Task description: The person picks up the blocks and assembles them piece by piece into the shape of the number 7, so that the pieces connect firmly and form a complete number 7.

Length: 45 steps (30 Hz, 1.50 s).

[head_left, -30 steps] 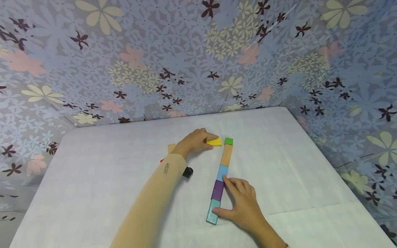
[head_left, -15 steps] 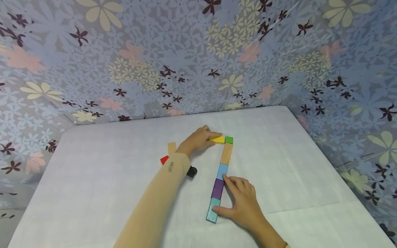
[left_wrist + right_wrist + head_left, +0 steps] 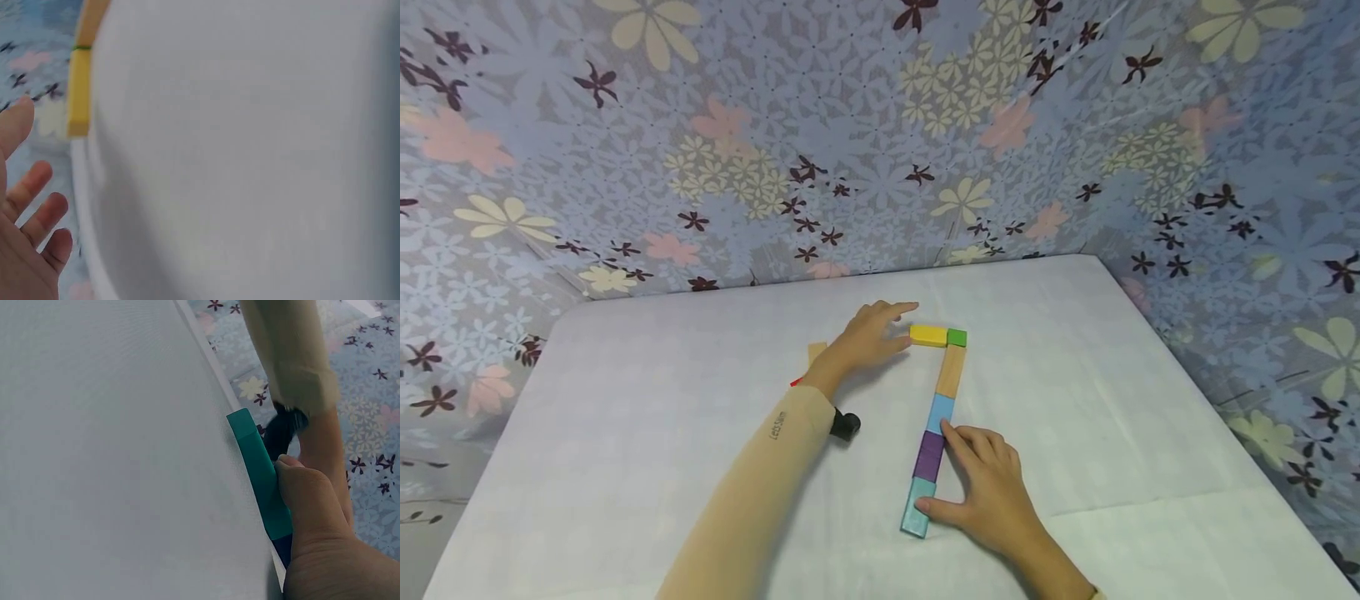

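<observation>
My left hand (image 3: 868, 337) is just left of a yellow block (image 3: 928, 336), fingers spread, with the thumb tip near the block's left end. In the left wrist view the yellow block (image 3: 79, 94) stands apart from the fingers. A green cube (image 3: 957, 337) adjoins it at the corner of a row. From there run a natural wood block (image 3: 951, 371), a light blue block (image 3: 940, 413), a purple block (image 3: 928, 456) and a teal block (image 3: 914, 508). My right hand (image 3: 988, 483) rests along this row, thumb on the teal block and index fingertip at the light blue one.
Partly hidden behind the left forearm are another wood block (image 3: 817, 351) and a red piece (image 3: 797, 382). A black wrist camera (image 3: 847, 426) sits on the left wrist. The white-covered table (image 3: 647, 433) meets flowered fabric (image 3: 850, 167) at its back.
My left hand slid the yellow block right against the green cube, then let go and drew back left with its fingers opening. The right hand stays on the row.
</observation>
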Each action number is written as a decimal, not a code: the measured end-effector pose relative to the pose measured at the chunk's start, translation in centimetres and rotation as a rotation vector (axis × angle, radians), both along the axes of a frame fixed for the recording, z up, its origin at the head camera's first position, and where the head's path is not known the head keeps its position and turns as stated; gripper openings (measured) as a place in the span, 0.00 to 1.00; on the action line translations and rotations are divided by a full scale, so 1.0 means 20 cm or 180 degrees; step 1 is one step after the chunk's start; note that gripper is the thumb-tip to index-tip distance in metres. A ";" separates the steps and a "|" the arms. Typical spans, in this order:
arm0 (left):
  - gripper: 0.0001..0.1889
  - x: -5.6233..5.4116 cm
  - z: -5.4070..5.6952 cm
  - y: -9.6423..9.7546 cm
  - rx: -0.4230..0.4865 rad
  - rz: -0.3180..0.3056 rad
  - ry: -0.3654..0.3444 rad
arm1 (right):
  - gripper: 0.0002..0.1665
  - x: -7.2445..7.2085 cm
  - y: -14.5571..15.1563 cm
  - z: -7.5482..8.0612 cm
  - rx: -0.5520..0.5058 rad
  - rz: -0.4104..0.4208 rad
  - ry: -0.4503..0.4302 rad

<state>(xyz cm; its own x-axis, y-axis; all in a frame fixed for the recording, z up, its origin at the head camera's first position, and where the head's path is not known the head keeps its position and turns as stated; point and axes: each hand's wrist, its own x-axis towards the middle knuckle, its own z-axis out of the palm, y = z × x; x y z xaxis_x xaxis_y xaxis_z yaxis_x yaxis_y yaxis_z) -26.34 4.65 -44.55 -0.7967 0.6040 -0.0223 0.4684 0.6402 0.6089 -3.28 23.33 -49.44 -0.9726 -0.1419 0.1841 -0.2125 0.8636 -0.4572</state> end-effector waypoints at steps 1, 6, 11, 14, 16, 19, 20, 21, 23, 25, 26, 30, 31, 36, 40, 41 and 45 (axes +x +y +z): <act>0.31 0.00 0.01 -0.03 0.0088 0.0066 -0.0071 | 0.63 0.00 0.00 0.00 -0.0008 0.0002 -0.0005; 0.28 0.02 0.05 -0.19 0.0354 0.0260 -0.0252 | 0.63 0.00 0.01 0.00 -0.0042 0.0000 0.0042; 0.25 0.04 0.10 -0.38 0.0310 0.0439 -0.0226 | 0.63 0.00 0.01 -0.01 -0.0022 0.0005 0.0097; 0.23 0.07 0.09 -0.46 0.0140 0.0634 -0.0157 | 0.63 -0.01 0.02 -0.01 -0.0006 -0.0008 0.0098; 0.24 0.11 0.08 -0.50 -0.0071 0.0791 -0.0059 | 0.63 -0.01 0.02 -0.01 0.0001 -0.0020 0.0098; 0.30 0.17 0.06 -0.54 -0.0401 0.1013 0.0087 | 0.64 -0.01 0.01 0.00 -0.0007 -0.0031 0.0083; 0.33 0.19 0.05 -0.54 -0.0493 0.1058 0.0131 | 0.64 -0.01 0.01 0.00 -0.0012 -0.0028 0.0078; 0.36 0.21 0.03 -0.55 -0.0581 0.1090 0.0171 | 0.64 -0.01 0.01 0.00 -0.0018 -0.0022 0.0069; 0.38 0.23 0.01 -0.55 -0.0704 0.1124 0.0233 | 0.64 -0.01 0.01 0.00 -0.0032 -0.0010 0.0058; 0.39 0.25 -0.01 -0.54 -0.0814 0.1120 0.0300 | 0.64 -0.01 0.00 -0.01 -0.0046 -0.0004 0.0056; 0.38 0.26 -0.02 -0.53 -0.0864 0.1104 0.0346 | 0.64 -0.01 0.00 -0.01 -0.0053 -0.0002 0.0059; 0.36 0.27 -0.03 -0.49 -0.0944 0.1069 0.0435 | 0.63 -0.01 0.00 -0.02 -0.0066 0.0005 0.0075; 0.35 0.27 -0.02 -0.48 -0.0933 0.1073 0.0439 | 0.63 -0.01 0.00 -0.02 -0.0071 0.0012 0.0075; 0.36 0.27 -0.02 -0.44 -0.0878 0.1077 0.0382 | 0.63 -0.01 -0.01 -0.02 -0.0080 0.0022 0.0077; 0.35 0.25 -0.02 -0.40 -0.0828 0.1015 0.0392 | 0.63 -0.01 -0.01 -0.03 -0.0065 0.0002 0.0076; 0.33 0.24 -0.02 -0.40 -0.0799 0.1002 0.0385 | 0.63 -0.01 -0.01 -0.03 -0.0060 -0.0002 0.0074; 0.28 0.22 -0.01 -0.38 -0.0629 0.0937 0.0253 | 0.63 -0.01 -0.01 -0.03 -0.0067 0.0009 0.0082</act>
<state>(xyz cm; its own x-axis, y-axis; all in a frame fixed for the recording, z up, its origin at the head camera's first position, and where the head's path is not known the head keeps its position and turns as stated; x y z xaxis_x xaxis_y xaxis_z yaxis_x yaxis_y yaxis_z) -22.01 -2.90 -44.70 -0.9398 0.3386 -0.0466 0.2873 0.8564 0.4290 -3.54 23.21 -50.03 -0.9671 -0.1404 0.2122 -0.2269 0.8532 -0.4696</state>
